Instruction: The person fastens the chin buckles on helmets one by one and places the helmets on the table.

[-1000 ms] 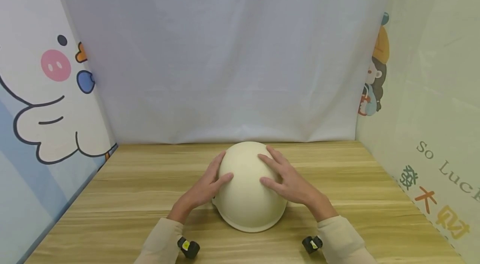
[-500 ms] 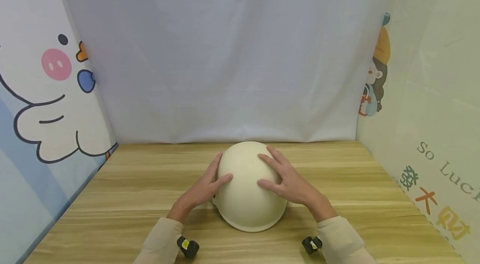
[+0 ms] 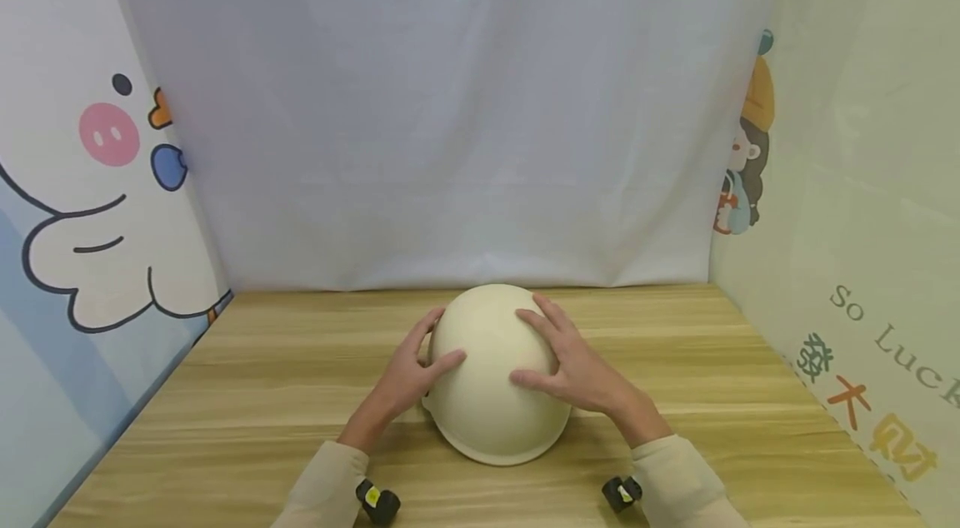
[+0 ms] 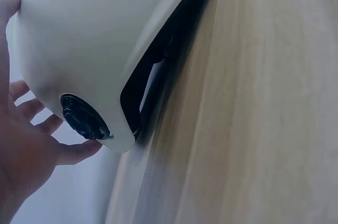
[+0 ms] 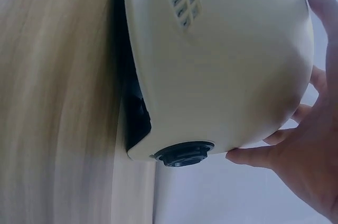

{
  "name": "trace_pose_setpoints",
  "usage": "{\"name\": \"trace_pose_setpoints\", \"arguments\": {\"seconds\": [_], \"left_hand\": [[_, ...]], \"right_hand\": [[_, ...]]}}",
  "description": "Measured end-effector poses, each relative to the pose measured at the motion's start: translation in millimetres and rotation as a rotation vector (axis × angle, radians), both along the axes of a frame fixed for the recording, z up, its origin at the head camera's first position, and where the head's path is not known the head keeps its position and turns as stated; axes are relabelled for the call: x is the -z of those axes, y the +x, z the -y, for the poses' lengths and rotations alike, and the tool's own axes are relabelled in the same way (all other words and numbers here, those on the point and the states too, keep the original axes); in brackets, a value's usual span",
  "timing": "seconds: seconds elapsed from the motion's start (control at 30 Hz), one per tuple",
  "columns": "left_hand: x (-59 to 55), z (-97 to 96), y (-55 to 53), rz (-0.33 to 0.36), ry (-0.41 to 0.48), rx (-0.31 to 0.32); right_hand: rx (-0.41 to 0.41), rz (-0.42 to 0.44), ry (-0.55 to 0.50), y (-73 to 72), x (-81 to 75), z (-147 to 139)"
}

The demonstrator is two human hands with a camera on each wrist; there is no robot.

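Helmet (image 3: 487,407), woodgrain table (image 3: 285,370), curtain (image 3: 465,112), cartoon walls (image 3: 855,203)

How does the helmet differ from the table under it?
The helmet is a rounded dome, while the table has a flat top. The helmet is mostly cream, while the table is yellowish with wood-grain streaks. The helmet is much smaller than the table. Both show in all three views.

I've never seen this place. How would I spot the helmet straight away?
Find the wood-grained table in front of the pale curtain. Between the left hand and right hand sits the helmet, dome up. Unlike the small black devices near the sleeves, it is big, rounded and cream-coloured, with a round black fitting on each side.
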State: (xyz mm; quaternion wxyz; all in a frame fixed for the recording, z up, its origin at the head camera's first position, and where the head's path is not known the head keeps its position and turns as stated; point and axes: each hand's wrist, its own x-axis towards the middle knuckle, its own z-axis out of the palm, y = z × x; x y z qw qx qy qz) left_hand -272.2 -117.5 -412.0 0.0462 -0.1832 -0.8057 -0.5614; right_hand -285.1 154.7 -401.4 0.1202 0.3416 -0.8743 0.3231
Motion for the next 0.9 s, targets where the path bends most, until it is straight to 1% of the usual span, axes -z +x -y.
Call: {"name": "trace_pose_setpoints", "arguments": {"seconds": [0.23, 0.3, 0.4, 0.5, 0.6, 0.67, 0.8, 0.9], "left_hand": [[26.6, 2.3, -20.0, -0.030, 0.038, -0.010], [29.5, 2.5, -21.7, -0.047, 0.045, -0.015], [30.3, 2.7, -21.9, -0.065, 0.052, -0.024], [28.5, 2.9, -21.2, -0.092, 0.040, -0.027], [23.0, 3.0, -17.7, -0.119, 0.022, -0.018], [15.4, 2.5, -11.9, -0.134, 0.009, -0.006], [0.1, 1.2, 1.3, -0.135, -0.001, 0.004], [-4.5, 0.6, 5.1, -0.153, 0.017, 0.009]], "right_hand": [[0.022, 0.002, 0.003, 1.2, -0.6, 0.4], [0.027, 0.002, 0.000, 1.4, -1.4, 0.1], [0.036, 0.011, -0.004, 1.5, -2.1, -0.7], [0.050, 0.028, -0.010, 1.2, -1.8, -1.4], [0.062, 0.043, -0.018, 0.9, -1.0, -1.9], [0.067, 0.050, -0.023, 0.7, -0.7, -2.3], [0.070, 0.062, -0.035, 0.6, -1.4, -3.4], [0.076, 0.072, -0.046, 0.7, -3.0, -4.1]]}}
